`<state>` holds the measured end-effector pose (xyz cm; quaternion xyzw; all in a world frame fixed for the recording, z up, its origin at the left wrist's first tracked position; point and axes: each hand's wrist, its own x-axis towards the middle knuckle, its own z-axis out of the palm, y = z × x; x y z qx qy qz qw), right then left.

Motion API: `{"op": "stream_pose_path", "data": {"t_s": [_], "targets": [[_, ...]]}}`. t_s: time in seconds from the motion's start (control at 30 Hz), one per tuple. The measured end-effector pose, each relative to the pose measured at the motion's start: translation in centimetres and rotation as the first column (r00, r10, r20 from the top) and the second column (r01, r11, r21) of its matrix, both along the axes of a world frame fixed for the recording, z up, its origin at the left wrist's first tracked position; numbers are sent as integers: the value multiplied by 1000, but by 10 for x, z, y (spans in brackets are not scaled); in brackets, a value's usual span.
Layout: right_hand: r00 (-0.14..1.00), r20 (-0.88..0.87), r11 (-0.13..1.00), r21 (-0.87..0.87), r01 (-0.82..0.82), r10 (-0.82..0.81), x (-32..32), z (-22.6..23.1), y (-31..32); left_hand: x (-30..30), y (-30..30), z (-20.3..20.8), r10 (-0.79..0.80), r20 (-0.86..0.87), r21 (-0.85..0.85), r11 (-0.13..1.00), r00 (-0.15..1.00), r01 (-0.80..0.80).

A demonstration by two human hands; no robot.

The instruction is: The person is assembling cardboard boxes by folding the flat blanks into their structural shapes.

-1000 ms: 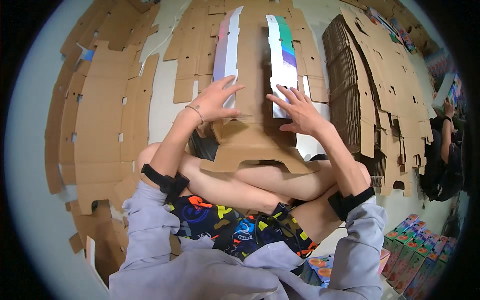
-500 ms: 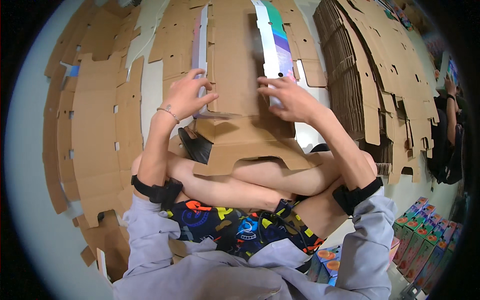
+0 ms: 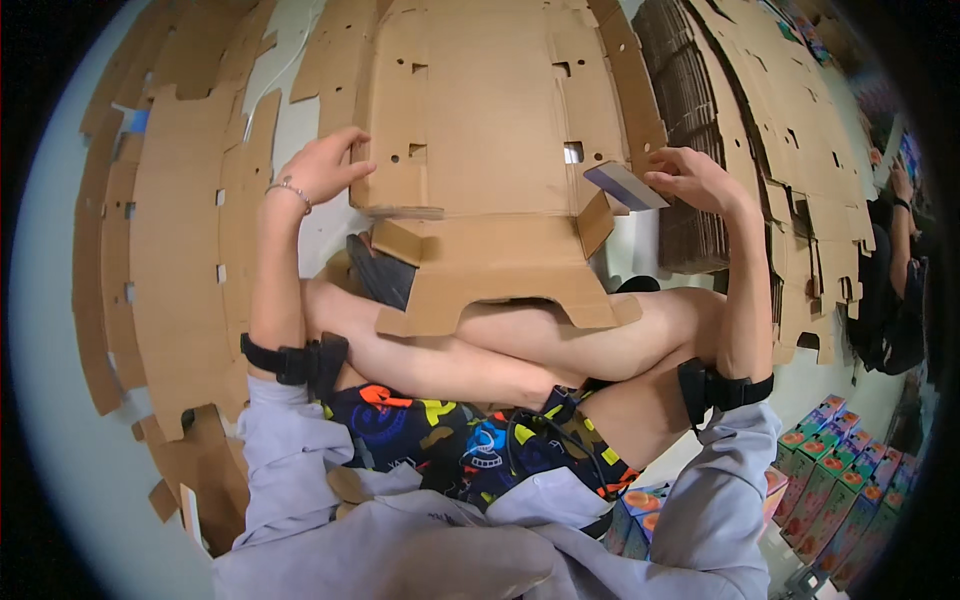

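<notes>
A brown cardboard box blank (image 3: 490,110) lies unfolded in front of me, its plain inside up. It has slots and small holes along both sides, and its near flap (image 3: 500,270) reaches over my crossed legs. My left hand (image 3: 325,168) is at the left edge of the blank, thumb and fingers apart. At the right edge is my right hand (image 3: 695,180), fingers loosely bent and apart, close beside a small flap with a purple-and-white printed face (image 3: 625,188). Whether the fingertips touch the cardboard is hard to tell. Neither hand grips anything.
A thick stack of flat cardboard blanks (image 3: 690,130) stands on the right, more flat cardboard (image 3: 180,240) on the left. Colourful fruit-printed boxes (image 3: 840,460) stand in rows at lower right. Another person's arm (image 3: 900,215) shows at the far right. A dark shoe (image 3: 385,270) is by my legs.
Both hands have moved outward, away from each other. The blank's side panels, upright before with their printed outsides showing, now lean outward and show their brown inside.
</notes>
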<state>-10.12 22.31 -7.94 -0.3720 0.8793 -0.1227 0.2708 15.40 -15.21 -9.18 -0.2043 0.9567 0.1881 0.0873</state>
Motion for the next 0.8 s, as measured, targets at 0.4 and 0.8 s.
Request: {"op": "stream_pose_path", "data": {"t_s": [0.4, 0.8], "targets": [[979, 194, 988, 149, 40, -69, 30, 15, -25, 0, 3, -6, -72, 102, 63, 996, 992, 66], [996, 8, 996, 21, -90, 90, 9, -13, -16, 2, -9, -17, 22, 71, 7, 1000, 997, -23]]}}
